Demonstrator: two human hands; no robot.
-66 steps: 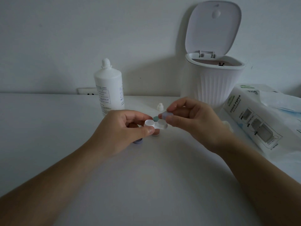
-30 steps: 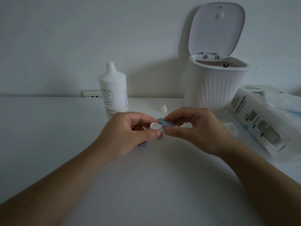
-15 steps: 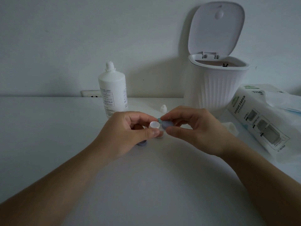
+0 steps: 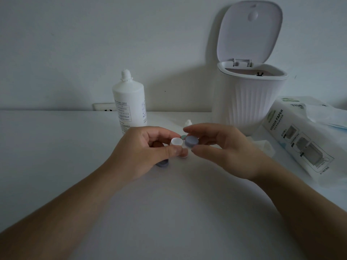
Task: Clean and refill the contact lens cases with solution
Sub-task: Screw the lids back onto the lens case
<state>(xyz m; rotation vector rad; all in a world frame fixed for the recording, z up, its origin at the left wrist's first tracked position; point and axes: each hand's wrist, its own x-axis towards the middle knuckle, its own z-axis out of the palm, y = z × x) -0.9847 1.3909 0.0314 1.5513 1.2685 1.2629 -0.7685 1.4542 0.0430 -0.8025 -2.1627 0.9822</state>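
A translucent plastic lens case (image 4: 176, 142) and a matt bluish cap (image 4: 191, 141) are seen; the ribbed bin (image 4: 249, 102) is smooth plastic, the bench (image 4: 56, 147) matt white.

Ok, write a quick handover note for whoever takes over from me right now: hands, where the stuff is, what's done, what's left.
Left hand holds the clear lens case above the table.
Right hand pinches a purple cap at the case's right well; whether it is threaded on cannot be told.
Another purple cap lies on the table under the left hand.
Solution bottle stands uncapped at the back, its small white cap beside it. Bin open, tissue pack at right.
Left: finish capping; whether the wells are filled cannot be seen.
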